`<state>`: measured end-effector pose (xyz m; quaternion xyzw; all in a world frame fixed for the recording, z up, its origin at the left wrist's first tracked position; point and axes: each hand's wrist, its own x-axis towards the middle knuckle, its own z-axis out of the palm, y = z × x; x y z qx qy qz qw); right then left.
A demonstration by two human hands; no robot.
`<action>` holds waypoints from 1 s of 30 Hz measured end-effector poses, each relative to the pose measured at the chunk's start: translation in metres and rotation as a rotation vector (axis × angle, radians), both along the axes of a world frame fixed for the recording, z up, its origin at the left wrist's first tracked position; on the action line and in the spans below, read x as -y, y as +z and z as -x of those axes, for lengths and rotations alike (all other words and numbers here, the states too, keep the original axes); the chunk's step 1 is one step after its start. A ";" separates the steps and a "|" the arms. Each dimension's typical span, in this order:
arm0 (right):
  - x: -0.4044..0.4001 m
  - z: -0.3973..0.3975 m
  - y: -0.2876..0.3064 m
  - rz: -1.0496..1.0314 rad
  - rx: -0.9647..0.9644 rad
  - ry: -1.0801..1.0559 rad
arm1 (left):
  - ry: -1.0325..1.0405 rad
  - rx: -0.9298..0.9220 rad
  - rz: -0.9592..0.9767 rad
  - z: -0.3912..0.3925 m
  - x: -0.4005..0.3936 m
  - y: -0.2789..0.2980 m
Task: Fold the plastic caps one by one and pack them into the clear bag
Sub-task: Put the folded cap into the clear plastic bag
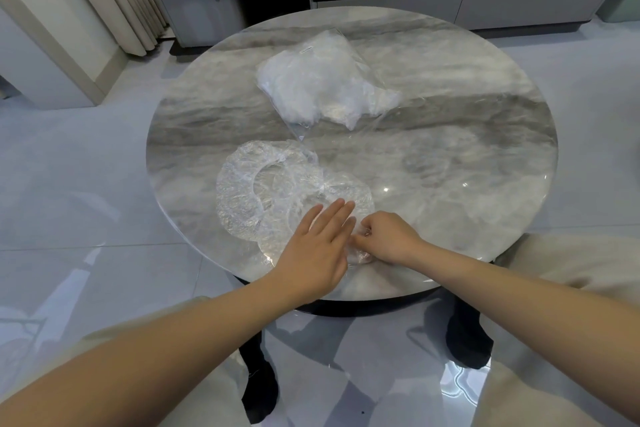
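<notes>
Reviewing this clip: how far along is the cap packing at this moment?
Partly done. The clear bag at the far side of the round table already holds white bunched plastic, apparently packed caps. In hand: the left hand presses flat on a cap while the right hand pinches its edge. Left: the overlapping unfolded caps beside them.

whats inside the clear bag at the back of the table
The clear bag holds a bunched white mass of thin plastic, seemingly caps already packed. How many cannot be counted, since the layers cover one another.
</notes>
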<state>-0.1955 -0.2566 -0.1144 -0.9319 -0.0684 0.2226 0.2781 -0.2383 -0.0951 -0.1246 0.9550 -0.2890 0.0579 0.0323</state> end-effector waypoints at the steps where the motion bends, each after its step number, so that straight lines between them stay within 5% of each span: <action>1: 0.000 -0.001 0.000 0.002 -0.010 0.002 | 0.003 -0.024 -0.077 0.002 -0.001 -0.003; 7: 0.002 0.005 0.008 0.108 0.051 0.056 | 0.081 -0.236 -0.240 0.005 -0.009 -0.018; 11: 0.001 0.012 -0.002 0.238 0.732 0.339 | 0.116 -0.305 -0.230 0.004 -0.005 -0.020; 13: -0.001 0.018 -0.012 0.219 0.834 0.468 | 0.138 -0.348 -0.220 0.003 -0.004 -0.022; 21: 0.014 0.028 -0.029 0.367 0.319 0.457 | 0.121 -0.480 -0.148 0.000 -0.010 -0.018; 30: 0.017 0.025 -0.027 0.377 0.264 0.482 | 0.139 -0.508 -0.148 0.002 -0.011 -0.013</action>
